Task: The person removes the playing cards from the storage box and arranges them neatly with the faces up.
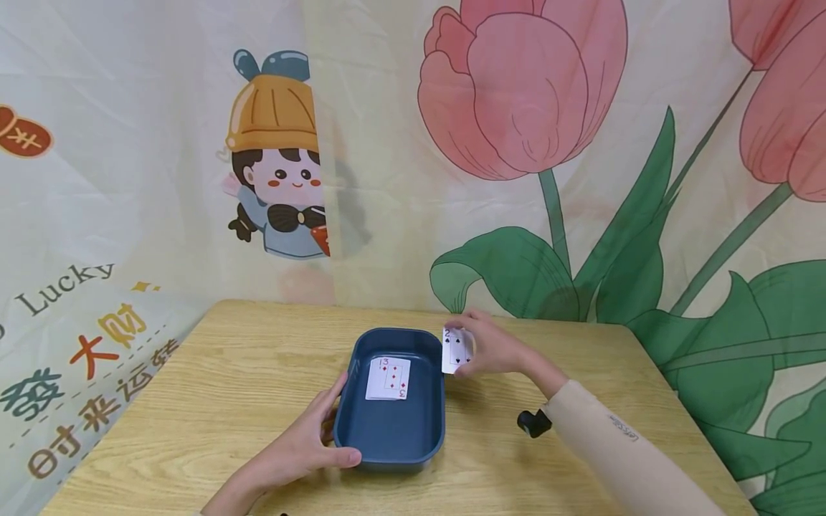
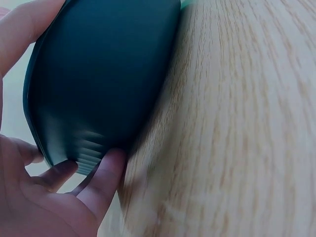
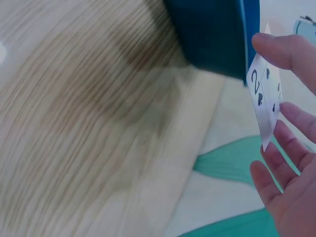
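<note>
A dark blue rectangular tray with rounded corners sits on the table. My left hand grips its left side, thumb at the near left corner and fingers against the outer wall; in the left wrist view those fingers press on the wall low down. Inside the tray lies a small stack of playing cards, its top card face up with red diamonds. Just beyond the right rim my right hand pinches a playing card by its edges. In the right wrist view that card shows a black 2 and spades.
A small black object shows beside the right sleeve on the wooden table. Behind the table's far edge hangs a cloth backdrop printed with tulips and a cartoon figure.
</note>
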Demonstrator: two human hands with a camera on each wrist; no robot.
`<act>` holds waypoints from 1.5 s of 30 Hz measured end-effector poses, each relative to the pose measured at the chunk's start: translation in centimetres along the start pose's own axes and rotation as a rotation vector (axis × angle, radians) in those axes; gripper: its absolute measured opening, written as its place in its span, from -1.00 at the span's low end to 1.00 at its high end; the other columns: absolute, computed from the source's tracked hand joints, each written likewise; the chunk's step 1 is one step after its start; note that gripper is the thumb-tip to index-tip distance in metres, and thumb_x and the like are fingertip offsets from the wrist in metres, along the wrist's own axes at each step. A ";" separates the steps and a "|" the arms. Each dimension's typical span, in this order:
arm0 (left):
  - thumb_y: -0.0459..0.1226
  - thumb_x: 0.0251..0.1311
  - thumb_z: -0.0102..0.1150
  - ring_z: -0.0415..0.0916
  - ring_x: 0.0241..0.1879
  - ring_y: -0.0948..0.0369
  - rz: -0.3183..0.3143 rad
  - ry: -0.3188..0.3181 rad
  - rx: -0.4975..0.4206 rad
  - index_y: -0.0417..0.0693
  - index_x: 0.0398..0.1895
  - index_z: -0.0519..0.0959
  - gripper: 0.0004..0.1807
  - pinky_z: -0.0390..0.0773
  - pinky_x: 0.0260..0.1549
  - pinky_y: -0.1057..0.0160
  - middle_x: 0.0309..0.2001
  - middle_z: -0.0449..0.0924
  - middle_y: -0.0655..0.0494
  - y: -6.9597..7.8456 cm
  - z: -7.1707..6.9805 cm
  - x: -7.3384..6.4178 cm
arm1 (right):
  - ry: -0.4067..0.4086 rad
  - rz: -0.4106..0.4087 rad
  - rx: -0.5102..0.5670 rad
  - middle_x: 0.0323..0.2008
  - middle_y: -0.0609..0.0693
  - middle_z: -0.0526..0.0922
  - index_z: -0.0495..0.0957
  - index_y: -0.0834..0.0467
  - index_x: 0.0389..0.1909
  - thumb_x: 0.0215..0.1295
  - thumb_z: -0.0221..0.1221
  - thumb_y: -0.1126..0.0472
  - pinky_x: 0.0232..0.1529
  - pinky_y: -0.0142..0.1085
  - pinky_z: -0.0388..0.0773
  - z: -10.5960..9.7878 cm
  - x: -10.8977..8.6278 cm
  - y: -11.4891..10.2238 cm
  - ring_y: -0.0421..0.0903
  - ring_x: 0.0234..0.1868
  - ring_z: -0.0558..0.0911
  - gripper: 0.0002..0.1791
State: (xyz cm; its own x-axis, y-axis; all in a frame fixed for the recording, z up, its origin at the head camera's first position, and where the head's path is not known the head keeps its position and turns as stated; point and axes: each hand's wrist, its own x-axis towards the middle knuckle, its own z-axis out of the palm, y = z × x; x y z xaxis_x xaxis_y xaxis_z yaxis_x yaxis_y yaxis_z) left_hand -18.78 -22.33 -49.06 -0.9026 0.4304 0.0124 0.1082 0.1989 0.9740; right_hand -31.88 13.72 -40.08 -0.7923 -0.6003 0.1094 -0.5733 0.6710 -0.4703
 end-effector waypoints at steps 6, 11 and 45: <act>-0.21 0.16 0.61 0.28 0.49 -0.24 0.002 0.001 0.001 0.11 0.77 -0.29 0.38 0.54 0.31 0.22 0.68 -0.31 -0.26 -0.1 -0.1 0.1 | -0.005 0.016 0.000 0.28 0.13 0.46 0.50 0.15 0.44 -0.03 0.67 0.16 0.09 -0.07 0.54 -0.3 -0.9 2.2 0.11 0.13 0.48 -0.05; -0.26 0.17 0.60 0.36 0.45 -0.18 -0.014 0.002 -0.022 0.15 0.77 -0.31 0.38 0.51 0.29 0.30 0.68 -0.29 -0.24 -0.1 -0.1 0.1 | -0.039 0.054 0.016 0.33 0.13 0.43 0.47 0.15 0.48 0.01 0.66 0.17 0.22 0.01 0.52 -0.2 -1.3 3.6 0.08 0.16 0.47 -0.04; -0.21 0.19 0.59 0.38 0.43 -0.17 0.009 -0.019 -0.032 0.13 0.77 -0.31 0.36 0.55 0.29 0.25 0.67 -0.29 -0.28 0.0 -0.1 0.0 | -0.171 0.207 -0.028 0.22 0.03 0.49 0.55 0.08 0.42 0.05 0.65 0.06 0.21 0.00 0.44 3.8 -0.3 5.8 0.02 0.13 0.39 -0.13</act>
State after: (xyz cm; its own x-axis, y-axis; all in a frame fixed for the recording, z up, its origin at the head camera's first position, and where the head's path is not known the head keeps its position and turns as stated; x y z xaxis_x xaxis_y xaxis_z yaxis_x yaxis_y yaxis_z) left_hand -18.83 -22.36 -49.03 -0.8936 0.4485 0.0177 0.1031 0.1666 0.9806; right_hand -34.19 16.17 -46.15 -0.8475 -0.5127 -0.1373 -0.4106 0.7973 -0.4424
